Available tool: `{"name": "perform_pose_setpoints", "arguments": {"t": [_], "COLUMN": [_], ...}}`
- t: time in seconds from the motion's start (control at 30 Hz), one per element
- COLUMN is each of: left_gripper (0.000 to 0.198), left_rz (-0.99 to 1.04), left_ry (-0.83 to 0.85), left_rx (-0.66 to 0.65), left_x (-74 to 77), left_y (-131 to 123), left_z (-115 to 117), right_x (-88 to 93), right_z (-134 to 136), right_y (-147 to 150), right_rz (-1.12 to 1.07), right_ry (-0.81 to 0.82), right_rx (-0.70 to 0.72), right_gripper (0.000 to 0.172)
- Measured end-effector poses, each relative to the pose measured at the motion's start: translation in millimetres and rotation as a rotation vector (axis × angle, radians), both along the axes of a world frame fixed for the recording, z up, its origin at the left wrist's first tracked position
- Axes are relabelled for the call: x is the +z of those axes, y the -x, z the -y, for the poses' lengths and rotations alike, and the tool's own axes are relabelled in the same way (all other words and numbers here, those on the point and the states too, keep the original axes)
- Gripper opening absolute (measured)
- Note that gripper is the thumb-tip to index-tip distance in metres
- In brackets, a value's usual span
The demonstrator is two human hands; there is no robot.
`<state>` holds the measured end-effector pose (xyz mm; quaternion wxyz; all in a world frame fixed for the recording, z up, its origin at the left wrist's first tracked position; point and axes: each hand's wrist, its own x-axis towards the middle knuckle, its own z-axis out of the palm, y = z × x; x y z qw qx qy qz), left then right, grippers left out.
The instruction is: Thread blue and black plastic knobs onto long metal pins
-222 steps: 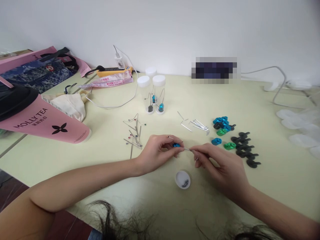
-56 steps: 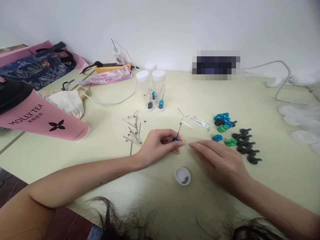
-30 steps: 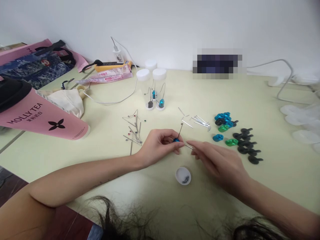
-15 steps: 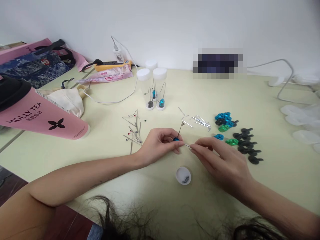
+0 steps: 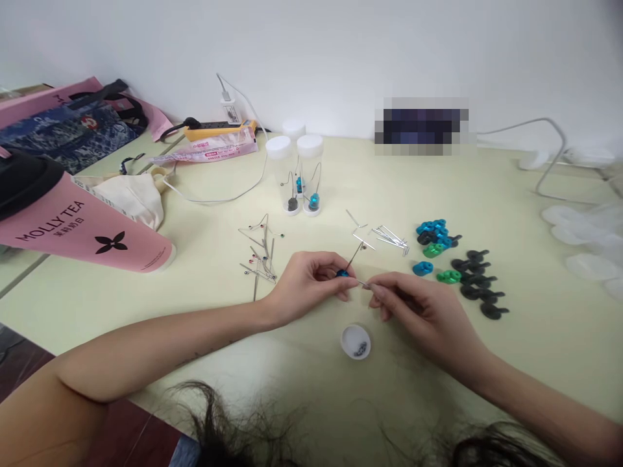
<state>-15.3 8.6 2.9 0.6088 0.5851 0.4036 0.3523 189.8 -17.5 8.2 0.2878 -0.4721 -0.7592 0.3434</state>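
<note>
My left hand (image 5: 318, 275) pinches a small blue metal fitting (image 5: 342, 273), mostly hidden by the fingers. A thin metal rod (image 5: 355, 257) with a small bead near its tip slants up and right out of it. Between the thumb and fingers of my right hand (image 5: 413, 305) is a small silver hex key (image 5: 363, 283), its far end meeting the fitting at my left thumb. Just below the hands sits a white cap (image 5: 346, 337) with tiny dark screws (image 5: 360, 349) in it. More L-shaped hex keys (image 5: 392, 239) lie beyond my right hand.
Bent rods with coloured beads (image 5: 263, 256) lie left. Clear tubes with white lids (image 5: 310, 143) stand behind. Blue fittings (image 5: 432, 230), green fittings (image 5: 448, 277) and black bases (image 5: 479, 280) are grouped right. A pink cup (image 5: 131, 233) leans in at left.
My right hand has turned and its fingers have curled in around the hex key. The rod in the fitting leans further right. My left hand stays nearly still.
</note>
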Motion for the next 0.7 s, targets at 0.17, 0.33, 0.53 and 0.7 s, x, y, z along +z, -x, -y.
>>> {"name": "perform_pose_setpoints", "arguments": {"t": [0.17,0.33,0.53,0.7], "left_gripper": [0.019,0.018,0.018,0.018], "left_rz": [0.02,0.047,0.093,0.141], "left_ry": [0.017,0.016,0.008,-0.021], "left_rx": [-0.005,0.02,0.139,0.178], "left_x": [-1.6,-1.2,-0.9,-0.6], "left_y": [0.2,-0.8,-0.6,0.2], "left_z": [-0.4,-0.7,-5.0,-7.8], "right_x": [1.3,1.1,-1.2,-1.5], "right_z": [0.3,0.4,-0.9,1.0], "right_y": [2.1,3.0,3.0,2.1], "right_rz": [-0.07,-0.043,-0.018,0.103], "right_ry": [0.138,0.082,0.019,-0.125], "right_rx": [-0.009,-0.065,-0.135,-0.126], "right_gripper": [0.015,0.014,0.019,0.015]}}
